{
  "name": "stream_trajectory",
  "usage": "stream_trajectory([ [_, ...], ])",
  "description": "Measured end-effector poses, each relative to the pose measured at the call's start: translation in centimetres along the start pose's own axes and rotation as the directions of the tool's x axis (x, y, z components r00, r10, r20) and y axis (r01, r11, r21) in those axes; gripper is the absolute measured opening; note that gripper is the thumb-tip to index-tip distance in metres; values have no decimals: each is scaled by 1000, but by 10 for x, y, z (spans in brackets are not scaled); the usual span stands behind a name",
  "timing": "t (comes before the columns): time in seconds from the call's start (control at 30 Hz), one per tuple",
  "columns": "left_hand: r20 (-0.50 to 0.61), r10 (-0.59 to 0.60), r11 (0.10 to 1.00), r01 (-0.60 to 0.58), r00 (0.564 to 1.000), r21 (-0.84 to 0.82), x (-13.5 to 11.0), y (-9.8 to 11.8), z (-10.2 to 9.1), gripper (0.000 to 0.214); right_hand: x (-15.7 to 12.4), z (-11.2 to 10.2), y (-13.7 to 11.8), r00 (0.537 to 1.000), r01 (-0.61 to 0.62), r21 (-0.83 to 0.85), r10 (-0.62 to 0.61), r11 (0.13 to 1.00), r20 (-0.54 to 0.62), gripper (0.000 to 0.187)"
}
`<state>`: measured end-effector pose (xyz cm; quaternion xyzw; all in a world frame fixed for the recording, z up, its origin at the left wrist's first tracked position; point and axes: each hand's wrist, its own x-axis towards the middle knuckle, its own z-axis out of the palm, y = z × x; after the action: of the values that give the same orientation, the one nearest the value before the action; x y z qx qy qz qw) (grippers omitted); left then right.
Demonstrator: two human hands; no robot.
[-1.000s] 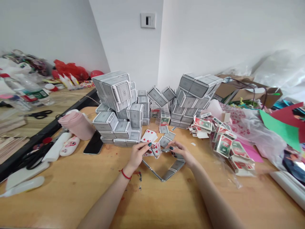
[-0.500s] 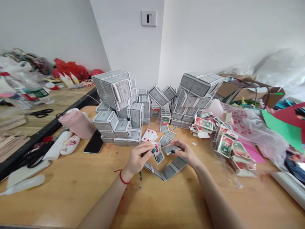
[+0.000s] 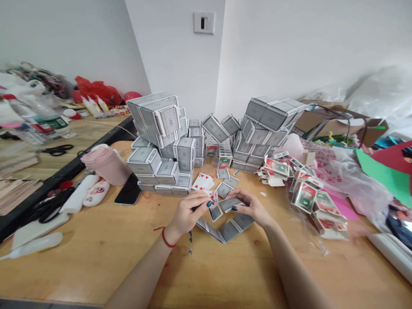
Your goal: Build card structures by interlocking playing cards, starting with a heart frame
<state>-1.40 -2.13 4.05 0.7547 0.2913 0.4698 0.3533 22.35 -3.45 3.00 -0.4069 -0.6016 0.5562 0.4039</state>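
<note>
My left hand (image 3: 189, 212) pinches a folded playing card (image 3: 213, 203) whose red heart face and grey back both show. Between the fingers and thumb of my right hand (image 3: 250, 207) is a grey-backed playing card (image 3: 231, 204), bent at its edge. Just below both hands, a joined strip of folded cards (image 3: 225, 231) rests on the table in a V shape. Beyond my left hand lies a small pile of face-up cards (image 3: 202, 182), red hearts on top. Loose grey-backed cards (image 3: 225, 187) lie to the right of that pile.
Block structures made of folded cards rise at the back left (image 3: 154, 124) and back right (image 3: 270, 128). Opened card boxes (image 3: 305, 195) are heaped on the right beside plastic bags. A black phone (image 3: 128, 189), a pink cup (image 3: 104, 163) and scissors (image 3: 58, 206) are at left.
The view has shifted very slightly. Both hands keep their hold on the cards, with hardly any movement between them.
</note>
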Motion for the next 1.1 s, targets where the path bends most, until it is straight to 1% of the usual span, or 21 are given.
stream_trajectory([
  [0.13,22,-1,1000,1,1000,16,0,0,0,16,0,-1,1,1000,-3,-30,4,1000,31,42],
  [0.4,19,20,1000,-20,1000,12,0,-4,1,16,-2,-1,-4,997,-31,-142,40,989,64,46],
  [0.57,4,41,999,-41,999,-2,0,-3,1,16,-2,-2,-3,994,-36,-149,50,988,93,49],
  [0.87,-34,25,1000,-25,999,10,1,-1,0,16,-3,-4,-1,994,-26,-160,43,987,105,47],
  [1.1,-8,50,999,-50,999,-16,1,-1,0,16,-2,-4,-3,993,-35,-176,53,984,101,44],
])
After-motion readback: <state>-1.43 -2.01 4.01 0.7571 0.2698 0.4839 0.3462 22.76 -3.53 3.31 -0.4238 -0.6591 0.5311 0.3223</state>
